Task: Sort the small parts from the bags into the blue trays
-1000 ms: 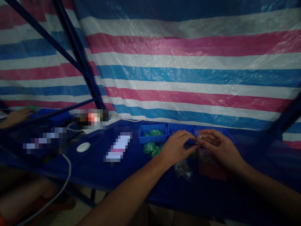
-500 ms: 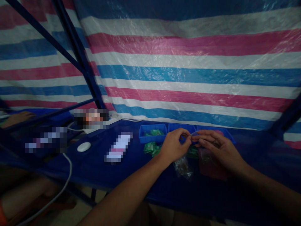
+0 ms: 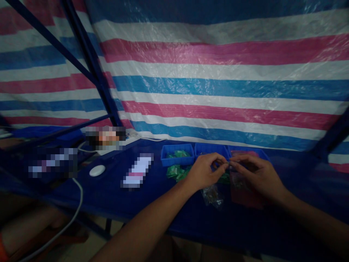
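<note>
My left hand point(image 3: 205, 170) and my right hand point(image 3: 253, 174) meet over the dark blue table point(image 3: 169, 211), fingertips pinched together on a tiny item too small and dim to name. Below them lies a small clear plastic bag point(image 3: 213, 194) with dark bits inside, and a reddish packet point(image 3: 244, 191) lies under my right hand. A heap of small green pieces point(image 3: 176, 171) sits left of my left hand. Behind the hands stand three blue trays; the left blue tray point(image 3: 177, 154) holds green pieces.
A white round puck point(image 3: 97, 170) with a cable point(image 3: 73, 218) lies at the left. A striped tarp point(image 3: 218, 80) hangs behind the table. Dark blue frame bars point(image 3: 89, 62) rise at the left. A white power strip point(image 3: 131, 138) sits at the back.
Both hands shifted slightly and lowered while staying pinched together. Another person's hand at the far left edge has gone out of sight.
</note>
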The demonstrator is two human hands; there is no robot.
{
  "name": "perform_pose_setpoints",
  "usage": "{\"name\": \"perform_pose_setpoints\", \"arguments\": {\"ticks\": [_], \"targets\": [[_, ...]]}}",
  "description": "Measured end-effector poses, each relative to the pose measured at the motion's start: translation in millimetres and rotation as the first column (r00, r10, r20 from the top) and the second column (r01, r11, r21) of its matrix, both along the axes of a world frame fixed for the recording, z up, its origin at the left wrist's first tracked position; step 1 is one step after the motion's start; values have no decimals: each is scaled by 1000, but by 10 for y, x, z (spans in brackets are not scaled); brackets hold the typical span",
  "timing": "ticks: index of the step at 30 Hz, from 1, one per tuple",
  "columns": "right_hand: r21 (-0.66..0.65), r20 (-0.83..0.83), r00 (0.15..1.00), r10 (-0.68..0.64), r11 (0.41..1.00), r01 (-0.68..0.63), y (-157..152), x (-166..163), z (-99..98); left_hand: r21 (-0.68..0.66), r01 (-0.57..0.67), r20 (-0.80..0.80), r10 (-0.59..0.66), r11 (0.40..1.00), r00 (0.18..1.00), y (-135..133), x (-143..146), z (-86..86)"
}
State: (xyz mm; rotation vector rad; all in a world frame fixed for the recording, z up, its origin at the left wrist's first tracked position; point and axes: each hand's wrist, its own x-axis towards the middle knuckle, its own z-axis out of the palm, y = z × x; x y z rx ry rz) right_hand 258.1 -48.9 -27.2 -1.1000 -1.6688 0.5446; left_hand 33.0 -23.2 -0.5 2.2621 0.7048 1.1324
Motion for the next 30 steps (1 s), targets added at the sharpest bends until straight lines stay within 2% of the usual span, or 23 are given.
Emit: {"name": "perform_pose_setpoints", "arguments": {"ticks": [5,11,14,19,26,28,30], "targets": [[-52,-62,998,26,998,-29,-4,-25,13,0,-2,-32,2,1000,999,29,-3,-48],[-217,-343,939,33,970,-113,-11,-59,81,270,53,-79,-33,961,996,22,-34,-62],[-296,-465,884,37,935,-195,-1,-38,70,326,100,-153,-52,940,987,39,-44,-56],[-358,-547,832,91,873,-331,0,-38,23,345,51,-154,3,937,988,103,-61,-68],[-341,-532,836,131,871,-353,-7,-76,24,320,-13,-75,39,947,996,59,-52,-41],[-327,-546,826,137,873,-361,-3,-76,30,280,-85,-25,95,956,995,55,-44,-36],[-323,-546,827,136,876,-357,-1,-71,32,206,-207,35,205,956,978,78,-51,-33]]}}
